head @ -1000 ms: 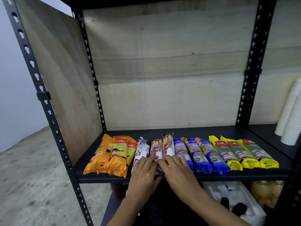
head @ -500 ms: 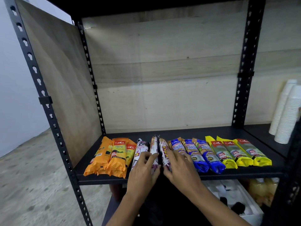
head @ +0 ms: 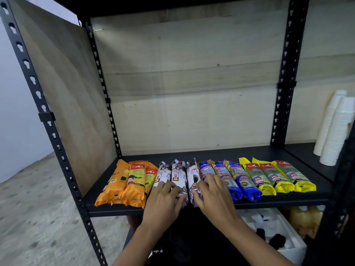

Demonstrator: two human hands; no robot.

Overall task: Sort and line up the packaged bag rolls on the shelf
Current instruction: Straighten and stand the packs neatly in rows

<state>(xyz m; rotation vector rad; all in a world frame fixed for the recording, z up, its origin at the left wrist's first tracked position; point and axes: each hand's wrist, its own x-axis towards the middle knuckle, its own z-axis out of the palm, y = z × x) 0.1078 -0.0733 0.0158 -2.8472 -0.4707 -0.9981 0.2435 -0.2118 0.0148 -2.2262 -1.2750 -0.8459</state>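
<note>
The packaged bag rolls lie in one row along the front of the black shelf [head: 259, 152], side by side and running front to back: three orange rolls [head: 132, 181] at the left, three white-and-purple rolls [head: 178, 172] in the middle, three blue rolls [head: 233, 175] next, and three yellow rolls [head: 276, 176] at the right. The left hand [head: 163, 202] lies flat with loose, spread fingers over the near ends of the two leftmost white-and-purple rolls, pressing on them, not closed around either. The right hand [head: 213, 194] rests on the third white-and-purple roll [head: 193, 176], its fingers curled along that roll's edge and reaching onto the first blue one; whether it truly grips the roll cannot be told. Both hands cover the near ends of the middle rolls, so their alignment there is hidden. A wooden panel [head: 63, 93] closes the shelf's left side, and a pale board backs it. To the right, past the black upright post [head: 286, 73], stacks of white paper cups [head: 334, 127] stand on the neighbouring shelf. Below, a white foam box [head: 284, 237] holds dark items, and yellowish bottles [head: 305, 219] sit beside it.
</note>
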